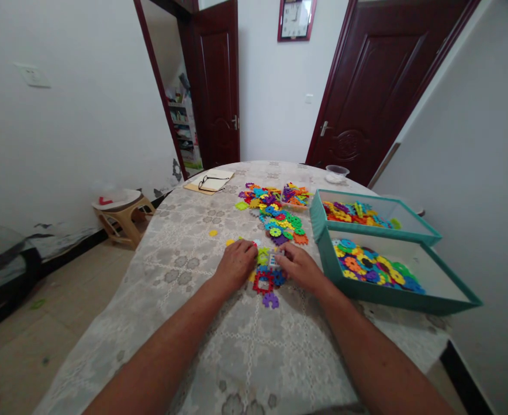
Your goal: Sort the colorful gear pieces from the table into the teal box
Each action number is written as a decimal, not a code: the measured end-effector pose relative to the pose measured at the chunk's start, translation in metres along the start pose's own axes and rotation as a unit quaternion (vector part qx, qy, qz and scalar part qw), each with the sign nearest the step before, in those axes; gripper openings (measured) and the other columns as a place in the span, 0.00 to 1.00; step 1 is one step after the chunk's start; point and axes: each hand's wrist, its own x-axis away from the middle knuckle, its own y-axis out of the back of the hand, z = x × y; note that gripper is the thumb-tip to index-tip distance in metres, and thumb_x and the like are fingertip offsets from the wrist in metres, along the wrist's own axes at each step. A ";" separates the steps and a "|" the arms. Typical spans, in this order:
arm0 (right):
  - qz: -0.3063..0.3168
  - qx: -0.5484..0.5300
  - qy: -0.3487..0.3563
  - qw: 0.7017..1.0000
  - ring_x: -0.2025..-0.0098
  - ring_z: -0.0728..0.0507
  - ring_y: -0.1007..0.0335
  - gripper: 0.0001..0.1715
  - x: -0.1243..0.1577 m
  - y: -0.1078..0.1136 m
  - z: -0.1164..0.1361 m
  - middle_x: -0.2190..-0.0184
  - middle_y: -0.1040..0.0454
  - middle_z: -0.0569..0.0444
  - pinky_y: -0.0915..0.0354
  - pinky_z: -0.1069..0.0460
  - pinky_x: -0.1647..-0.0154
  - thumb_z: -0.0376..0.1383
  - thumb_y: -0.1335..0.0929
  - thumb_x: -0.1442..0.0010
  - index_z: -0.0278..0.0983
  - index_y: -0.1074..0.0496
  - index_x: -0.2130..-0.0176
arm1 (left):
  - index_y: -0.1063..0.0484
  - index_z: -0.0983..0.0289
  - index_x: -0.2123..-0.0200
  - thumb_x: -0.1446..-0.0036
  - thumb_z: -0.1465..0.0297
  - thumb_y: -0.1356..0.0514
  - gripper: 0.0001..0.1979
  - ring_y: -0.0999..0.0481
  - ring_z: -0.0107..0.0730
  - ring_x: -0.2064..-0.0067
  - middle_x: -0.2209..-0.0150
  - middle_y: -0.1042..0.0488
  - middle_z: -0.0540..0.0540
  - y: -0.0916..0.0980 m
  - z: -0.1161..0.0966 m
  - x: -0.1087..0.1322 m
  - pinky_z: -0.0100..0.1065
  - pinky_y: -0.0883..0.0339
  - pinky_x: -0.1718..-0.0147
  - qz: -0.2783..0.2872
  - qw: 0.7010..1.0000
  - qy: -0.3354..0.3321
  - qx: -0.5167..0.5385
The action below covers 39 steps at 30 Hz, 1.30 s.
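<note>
My right hand [299,265] pinches a small pale grey, window-like plastic piece [275,259] between thumb and fingers. To its left, my left hand [238,262] has its fingers bent together over the near pieces, and what lies beneath its fingertips is hidden. A yellow-green plastic piece [262,255] lies between the two hands. Closer to me are a red square toothed frame [263,283], a blue piece [279,278] and a purple notched piece [270,300]. Whether these pieces are joined together I cannot tell.
Beyond my hands lies a pile of colourful gear-shaped pieces [280,222], with a small full tub [295,204] behind. Two teal-edged boxes [409,297] of pieces stand right. Glasses [211,182] rest on a notebook [219,174]. A clear bowl [337,173] sits at the far edge.
</note>
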 end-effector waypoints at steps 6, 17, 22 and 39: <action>0.104 0.104 0.081 0.986 0.67 0.46 0.35 0.09 0.010 -0.005 0.010 0.71 0.28 0.58 0.45 0.52 0.66 0.37 0.31 0.35 0.39 0.30 0.69 | 0.26 0.61 0.53 0.32 0.69 0.40 0.06 0.28 0.46 0.43 0.48 0.23 0.61 -0.010 0.008 0.001 0.47 0.34 0.41 -0.015 1.000 -0.011 -0.014; 0.099 0.147 0.050 0.983 0.65 0.46 0.33 0.04 0.012 -0.011 0.008 0.68 0.27 0.57 0.47 0.53 0.64 0.34 0.33 0.34 0.39 0.33 0.64 | 0.30 0.62 0.56 0.28 0.70 0.50 0.10 0.26 0.43 0.49 0.53 0.23 0.61 -0.009 0.014 0.003 0.45 0.32 0.44 -0.126 0.987 0.003 0.101; 0.098 0.158 0.051 0.981 0.65 0.45 0.33 0.04 0.012 -0.009 0.007 0.69 0.28 0.57 0.47 0.53 0.64 0.35 0.33 0.34 0.39 0.33 0.64 | 0.27 0.62 0.57 0.29 0.67 0.47 0.10 0.25 0.43 0.53 0.57 0.22 0.60 0.000 0.013 0.010 0.44 0.31 0.49 -0.087 0.991 0.020 0.095; 0.065 0.212 0.057 0.974 0.62 0.44 0.31 0.03 0.014 -0.007 0.007 0.64 0.24 0.53 0.46 0.52 0.63 0.35 0.33 0.34 0.39 0.32 0.58 | 0.26 0.59 0.44 0.31 0.74 0.43 0.15 0.21 0.44 0.47 0.52 0.17 0.59 -0.008 0.023 0.020 0.43 0.33 0.49 -0.089 0.996 -0.005 -0.030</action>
